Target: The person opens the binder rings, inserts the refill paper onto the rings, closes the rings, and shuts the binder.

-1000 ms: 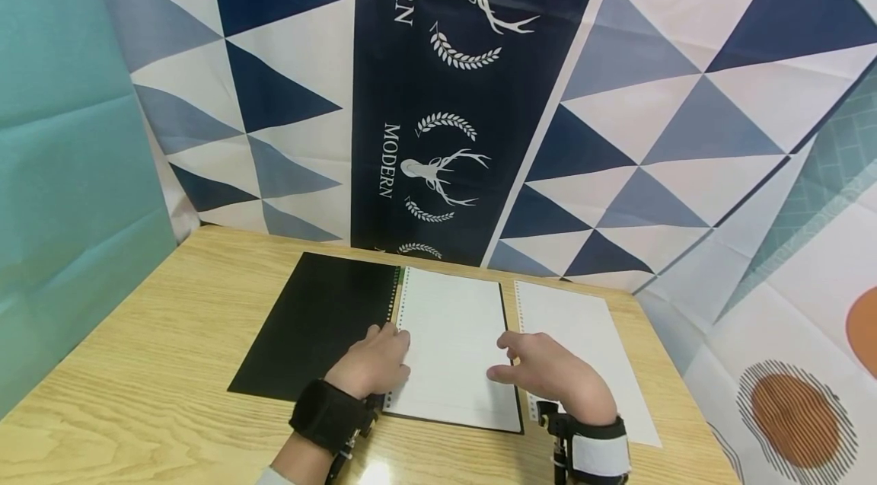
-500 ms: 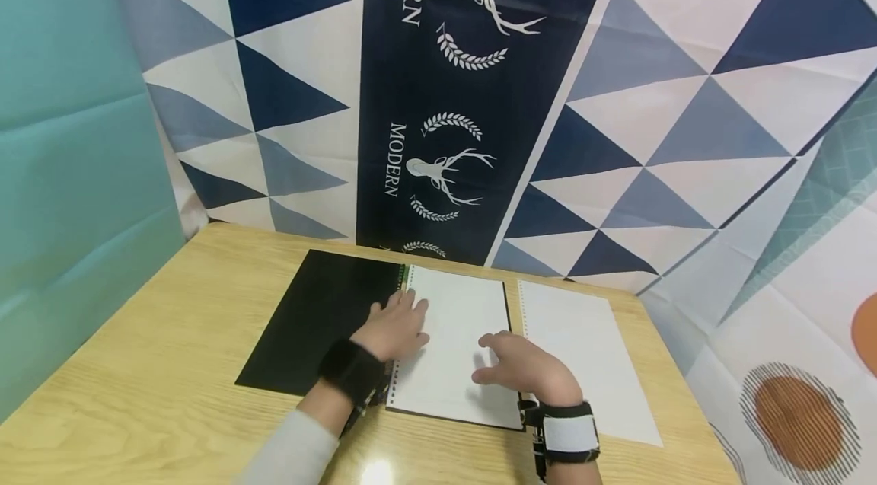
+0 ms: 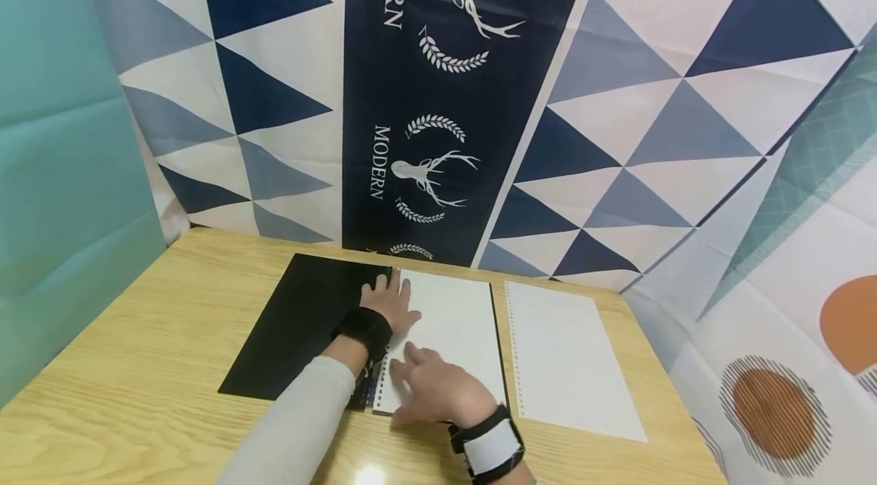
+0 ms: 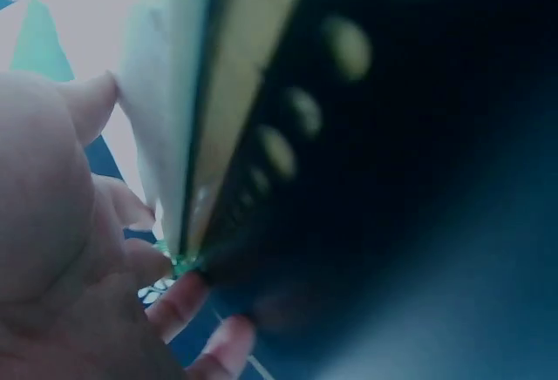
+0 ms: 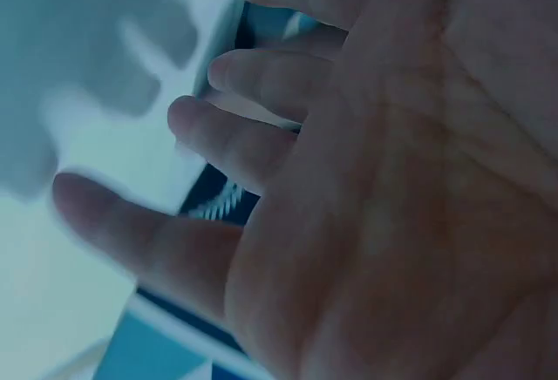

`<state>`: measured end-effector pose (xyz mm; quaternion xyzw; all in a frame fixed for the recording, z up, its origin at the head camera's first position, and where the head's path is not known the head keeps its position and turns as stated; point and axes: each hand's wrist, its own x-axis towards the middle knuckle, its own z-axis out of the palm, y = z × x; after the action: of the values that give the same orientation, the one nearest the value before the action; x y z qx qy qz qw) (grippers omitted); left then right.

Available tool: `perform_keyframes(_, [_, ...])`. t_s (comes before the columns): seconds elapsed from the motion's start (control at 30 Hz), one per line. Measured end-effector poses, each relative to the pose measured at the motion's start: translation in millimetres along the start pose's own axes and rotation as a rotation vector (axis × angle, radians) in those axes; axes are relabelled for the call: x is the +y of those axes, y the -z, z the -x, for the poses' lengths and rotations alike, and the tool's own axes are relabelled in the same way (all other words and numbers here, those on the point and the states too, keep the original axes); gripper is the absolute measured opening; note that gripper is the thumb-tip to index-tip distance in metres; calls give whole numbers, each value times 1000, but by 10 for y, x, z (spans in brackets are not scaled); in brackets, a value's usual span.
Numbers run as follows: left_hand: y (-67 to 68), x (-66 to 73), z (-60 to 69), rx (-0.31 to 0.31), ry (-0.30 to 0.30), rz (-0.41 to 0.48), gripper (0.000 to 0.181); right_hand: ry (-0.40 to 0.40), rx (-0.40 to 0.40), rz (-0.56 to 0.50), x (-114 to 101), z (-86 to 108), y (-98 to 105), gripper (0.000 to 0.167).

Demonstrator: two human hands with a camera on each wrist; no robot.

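A black cover [image 3: 284,329] with punched holes along its right edge lies flat on the left. Beside it is a stack of white punched paper [image 3: 455,317] with a dark sheet showing at its edge. My left hand [image 3: 389,304] is at the far end of the seam between them, fingers spread. In the left wrist view, two of its fingertips [image 4: 231,336] reach the cover's side, past the row of holes. Low over the paper's near left corner is my right hand [image 3: 441,390], holding nothing. Its fingers [image 5: 235,140] are apart and slightly bent in the right wrist view.
To the right of the stack lies a separate white punched sheet [image 3: 575,363]. Everything rests on a wooden table [image 3: 137,363]. Patterned cloth [image 3: 438,89] hangs behind it, and a teal cloth [image 3: 68,165] borders its left side.
My left hand has slid away from me along the seam to its far end. From the paper's right edge, my right hand has crossed left to the near left corner.
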<state>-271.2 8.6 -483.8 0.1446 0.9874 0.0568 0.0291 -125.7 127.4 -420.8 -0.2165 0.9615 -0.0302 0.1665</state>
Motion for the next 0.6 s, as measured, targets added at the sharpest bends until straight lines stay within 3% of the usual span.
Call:
perform_keyframes(0.13, [-1,-28,12,27,4,-18,81,45,1,115,-161,-10,-88,85])
perform_keyframes(0.27, [9,-65,51,52,-13,-60,81,27,15,182,-230,25,-150,90])
perform_keyframes(0.43, [49,-62,123,35,-30,-167,86,22,11,250,-241,114,-232,85])
perform_keyframes(0.6, [65,-29,168,23,-30,-164,90,19,-1,261,-234,149,-258,84])
